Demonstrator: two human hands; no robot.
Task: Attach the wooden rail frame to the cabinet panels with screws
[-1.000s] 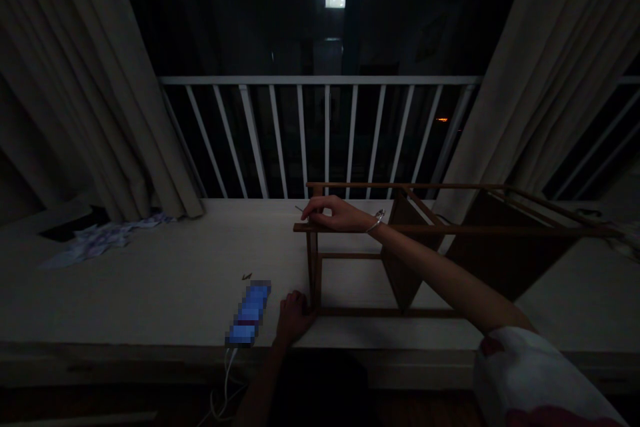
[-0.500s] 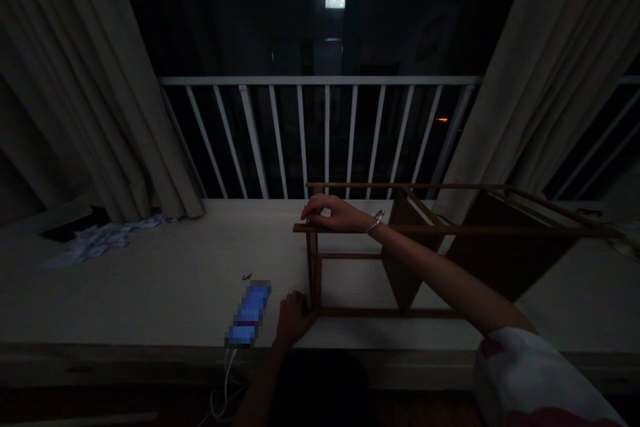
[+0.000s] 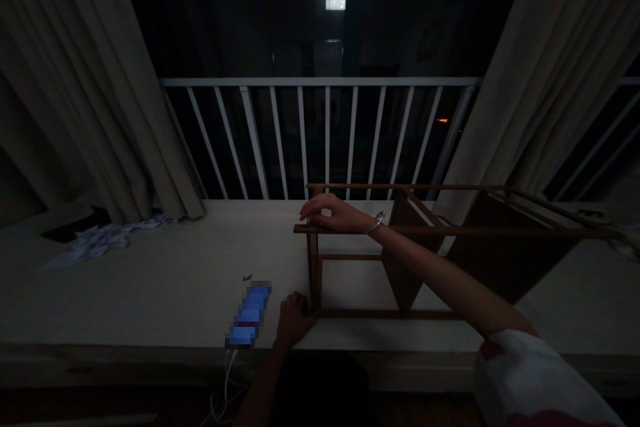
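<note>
A brown wooden frame (image 3: 450, 230) of thin rails and two slanted panels lies on a pale ledge (image 3: 150, 280). My right hand (image 3: 334, 212), a bracelet on its wrist, rests on the frame's upper left corner. Its fingers are curled down and pinched together, and what they hold is hidden in the dark. My left hand (image 3: 294, 318) is closed against the frame's lower left corner, by the upright post. A phone (image 3: 249, 315) with a lit blue screen lies just left of that hand, with a white cable hanging from it.
A white railing (image 3: 325, 140) runs behind the ledge, with darkness and one distant light beyond. Curtains hang at both sides. Crumpled paper or plastic (image 3: 103, 239) lies at the ledge's far left. A tiny dark bit (image 3: 247, 276) sits above the phone.
A thin piece that stuck out left of my right fingertips a second ago no longer shows. The right hand's fingers shifted slightly on the corner. The left hand and the frame stayed put.
</note>
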